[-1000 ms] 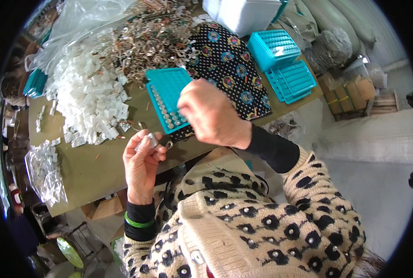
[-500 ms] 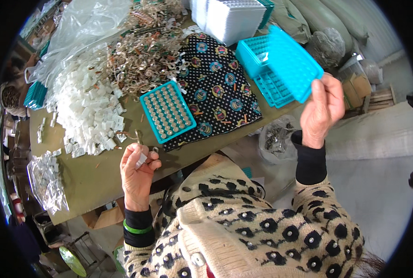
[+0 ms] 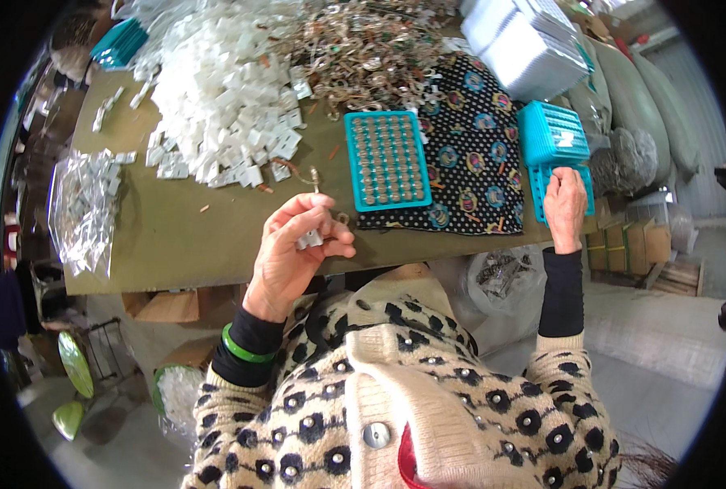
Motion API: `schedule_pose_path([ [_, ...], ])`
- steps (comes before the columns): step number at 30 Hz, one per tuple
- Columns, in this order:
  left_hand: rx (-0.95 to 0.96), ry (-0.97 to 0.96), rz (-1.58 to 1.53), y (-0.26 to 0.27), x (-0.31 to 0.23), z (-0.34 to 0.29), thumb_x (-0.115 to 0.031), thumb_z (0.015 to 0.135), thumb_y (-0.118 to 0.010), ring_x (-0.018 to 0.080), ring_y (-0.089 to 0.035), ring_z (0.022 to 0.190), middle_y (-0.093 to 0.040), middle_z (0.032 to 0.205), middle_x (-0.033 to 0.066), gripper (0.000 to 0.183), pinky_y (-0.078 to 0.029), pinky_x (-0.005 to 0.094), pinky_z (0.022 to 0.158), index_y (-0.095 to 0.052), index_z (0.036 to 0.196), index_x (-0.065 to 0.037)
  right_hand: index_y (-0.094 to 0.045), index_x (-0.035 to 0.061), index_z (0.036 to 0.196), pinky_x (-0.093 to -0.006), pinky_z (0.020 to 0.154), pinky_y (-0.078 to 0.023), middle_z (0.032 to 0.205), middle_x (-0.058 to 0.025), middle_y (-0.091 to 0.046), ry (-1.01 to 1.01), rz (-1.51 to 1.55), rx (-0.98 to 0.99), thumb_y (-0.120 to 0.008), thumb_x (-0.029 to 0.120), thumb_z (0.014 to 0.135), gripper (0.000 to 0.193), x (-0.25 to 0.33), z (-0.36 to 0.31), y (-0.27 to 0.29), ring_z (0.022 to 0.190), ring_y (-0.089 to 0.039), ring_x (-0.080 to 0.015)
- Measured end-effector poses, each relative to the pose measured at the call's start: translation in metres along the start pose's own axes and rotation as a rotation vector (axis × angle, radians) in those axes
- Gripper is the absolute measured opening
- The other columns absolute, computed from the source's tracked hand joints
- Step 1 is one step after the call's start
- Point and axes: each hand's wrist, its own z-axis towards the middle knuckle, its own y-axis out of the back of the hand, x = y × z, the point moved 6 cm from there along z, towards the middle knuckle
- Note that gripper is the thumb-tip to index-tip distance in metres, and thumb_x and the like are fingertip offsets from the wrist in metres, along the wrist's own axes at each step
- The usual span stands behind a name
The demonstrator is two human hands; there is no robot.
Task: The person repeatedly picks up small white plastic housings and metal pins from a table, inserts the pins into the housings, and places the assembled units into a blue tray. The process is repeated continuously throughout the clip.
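My left hand (image 3: 302, 244) is closed over the table's front part, pinching a small white plastic piece (image 3: 309, 239). A thin metal piece (image 3: 315, 178) sticks up from its fingertips, and a small ring-like part shows beside them. To its right lies a teal tray (image 3: 389, 196) filled with rows of round metal parts, partly on a patterned black cloth (image 3: 475, 147). At the right, my right hand (image 3: 566, 204) is over a low teal tray (image 3: 540, 186), its fingers curled in and their tips partly hidden. Directly behind that stands a taller teal tray stack (image 3: 552, 134).
A big heap of white plastic pieces (image 3: 224, 98) and a tangle of metal parts (image 3: 371, 57) cover the table's back. White trays (image 3: 526, 49) are stacked at the far right. A clear bag (image 3: 90, 208) lies at the left; another bag (image 3: 506, 277) is below the table edge.
My right hand has come down with the teal tray it held up; that tray is no longer raised. My left hand still holds the white piece. The view has shifted.
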Motion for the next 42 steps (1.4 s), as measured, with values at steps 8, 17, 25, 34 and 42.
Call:
schedule_pose_path([
  [8, 0.028, 0.045, 0.044, -0.008, -0.003, -0.004, 0.003, 0.088, -0.056, 0.0183, -0.063, 0.062, -0.066, 0.092, 0.0112, 0.012, -0.052, 0.0296, 0.052, -0.063, 0.098, 0.0, -0.065, -0.0013, 0.095, -0.0259, 0.061, -0.047, 0.083, -0.0083, -0.065, 0.074, 0.8, 0.284, -0.061, 0.0, 0.088, 0.008, 0.161, 0.019, 0.036, 0.07, -0.06, -0.0135],
  [17, -0.075, -0.051, 0.033, 0.014, -0.044, -0.031, -0.007, 0.093, -0.06, 0.0096, -0.045, 0.05, -0.059, 0.073, 0.0072, 0.013, -0.034, 0.0232, 0.042, -0.064, 0.105, -0.002, -0.064, 0.0052, 0.081, -0.0379, 0.074, -0.044, 0.085, -0.008, -0.058, 0.777, 0.519, 0.186, -0.07, 0.018, 0.081, 0.014, 0.344, 0.015, -0.001, 0.086, -0.057, -0.0246],
  [25, -0.2, -0.172, 0.132, 0.024, -0.059, -0.036, -0.006, 0.092, -0.064, 0.0081, -0.049, 0.053, -0.059, 0.075, 0.0036, 0.018, -0.039, 0.0217, 0.047, -0.064, 0.109, -0.001, -0.059, 0.0051, 0.074, -0.0389, 0.07, -0.043, 0.079, -0.0082, -0.057, 0.667, 0.462, 0.117, -0.064, 0.005, 0.072, 0.006, 0.357, 0.027, -0.013, 0.081, -0.056, -0.0267],
  [34, -0.229, -0.663, 0.935, -0.001, -0.093, -0.034, 0.001, 0.083, -0.069, 0.0028, -0.057, 0.075, -0.063, 0.083, -0.001, 0.019, -0.047, 0.0216, 0.056, -0.07, 0.102, -0.002, -0.056, 0.0045, 0.086, -0.0399, 0.076, -0.042, 0.084, -0.0105, -0.061, 0.633, 0.909, 0.363, -0.062, 0.002, 0.078, 0.011, 0.35, 0.02, 0.02, 0.087, -0.058, -0.029],
  [42, -0.375, -0.217, 0.351, 0.008, -0.066, -0.03, -0.009, 0.089, -0.07, 0.0061, -0.054, 0.057, -0.065, 0.082, 0.0024, 0.021, -0.043, 0.0206, 0.049, -0.065, 0.107, 0.0, -0.058, 0.0056, 0.091, -0.0407, 0.075, -0.041, 0.082, -0.0105, -0.054, 0.626, 0.884, 0.165, -0.065, 0.003, 0.077, 0.016, 0.341, 0.019, 0.043, 0.081, -0.053, -0.0306],
])
